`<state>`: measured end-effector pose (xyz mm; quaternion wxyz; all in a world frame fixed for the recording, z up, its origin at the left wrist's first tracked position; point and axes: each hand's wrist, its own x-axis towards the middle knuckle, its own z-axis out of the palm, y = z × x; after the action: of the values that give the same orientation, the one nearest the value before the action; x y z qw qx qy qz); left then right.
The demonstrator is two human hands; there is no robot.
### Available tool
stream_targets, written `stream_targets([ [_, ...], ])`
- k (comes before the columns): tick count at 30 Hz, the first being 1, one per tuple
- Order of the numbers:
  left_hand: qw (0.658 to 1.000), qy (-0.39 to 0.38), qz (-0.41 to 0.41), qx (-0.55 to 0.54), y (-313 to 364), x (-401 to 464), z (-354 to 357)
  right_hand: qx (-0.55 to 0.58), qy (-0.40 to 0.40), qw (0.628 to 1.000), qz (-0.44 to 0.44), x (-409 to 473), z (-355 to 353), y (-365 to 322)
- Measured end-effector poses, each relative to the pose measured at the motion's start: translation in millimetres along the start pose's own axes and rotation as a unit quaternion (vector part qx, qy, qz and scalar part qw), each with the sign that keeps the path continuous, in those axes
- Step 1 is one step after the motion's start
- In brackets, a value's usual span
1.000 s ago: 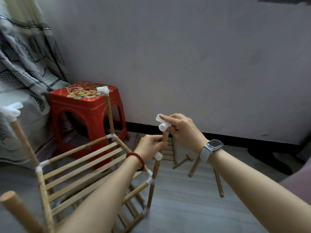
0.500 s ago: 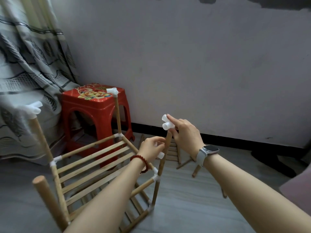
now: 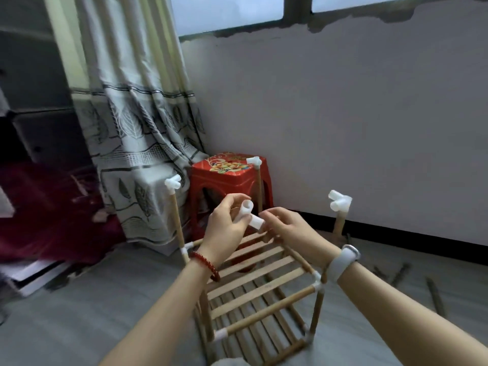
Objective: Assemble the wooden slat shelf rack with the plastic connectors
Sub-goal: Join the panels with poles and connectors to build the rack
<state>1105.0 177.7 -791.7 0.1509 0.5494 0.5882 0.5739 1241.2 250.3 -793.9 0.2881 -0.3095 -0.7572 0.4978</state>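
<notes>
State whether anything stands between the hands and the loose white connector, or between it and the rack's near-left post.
Nothing separates them: the left hand and right hand both hold the connector above the slats. The near-left post rises behind the left forearm, which hides its top; nothing else visibly blocks the way.

Both forearms extended forward, hands meeting at centre. Left hand (image 3: pixel 226 226) fingers curled in a pinch grip. Right hand (image 3: pixel 291 233) fingers curled inward, wrist bent.
</notes>
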Motion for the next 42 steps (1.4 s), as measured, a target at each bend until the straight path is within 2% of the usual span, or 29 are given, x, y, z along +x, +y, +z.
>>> stream_targets([
  [2, 1.000, 0.024, 0.005, -0.009, 1, -14, -17, 0.139, -0.040, 0.989, 0.029, 2, 20, -9],
  [4, 0.999, 0.035, 0.014, -0.025, 1, -22, -29, 0.213, -0.063, 0.974, 0.041, 3, 33, -14],
  [8, 0.998, 0.001, 0.030, 0.053, -6, -36, -57, 0.211, -0.048, 0.976, 0.033, 2, 52, -22],
  [11, 0.998, 0.024, -0.020, 0.046, -18, -46, -73, 0.216, -0.039, 0.975, 0.036, 3, 54, -28],
  [14, 0.989, 0.053, -0.115, -0.074, -28, -58, -80, 0.196, -0.045, 0.978, 0.046, 4, 57, -34],
  [16, 0.983, 0.036, -0.151, -0.100, -35, -65, -81, 0.181, -0.052, 0.981, 0.045, 6, 62, -37],
  [22, 0.962, 0.042, -0.190, -0.193, -47, -71, -84, 0.071, -0.069, 0.995, 0.011, 16, 76, -44],
  [29, 0.968, 0.020, -0.172, -0.180, -55, -75, -85, -0.040, -0.110, 0.993, -0.003, 26, 87, -52],
  [32, 0.955, 0.030, -0.185, -0.228, -53, -75, -83, -0.093, -0.110, 0.989, -0.039, 28, 95, -54],
  [34, 0.946, 0.050, -0.200, -0.248, -48, -71, -80, -0.114, -0.089, 0.987, -0.067, 26, 99, -50],
  [37, 0.962, 0.085, -0.211, -0.150, -43, -63, -65, -0.093, -0.039, 0.990, -0.100, 20, 97, -39],
  [39, 0.963, 0.125, -0.211, -0.109, -47, -59, -53, -0.088, 0.024, 0.989, -0.114, 16, 84, -30],
  [41, 0.962, 0.164, -0.187, -0.110, -56, -59, -45, -0.166, 0.106, 0.971, -0.133, 13, 57, -17],
  [42, 0.963, 0.176, -0.169, -0.117, -59, -60, -42, -0.240, 0.143, 0.950, -0.140, 12, 40, -9],
])
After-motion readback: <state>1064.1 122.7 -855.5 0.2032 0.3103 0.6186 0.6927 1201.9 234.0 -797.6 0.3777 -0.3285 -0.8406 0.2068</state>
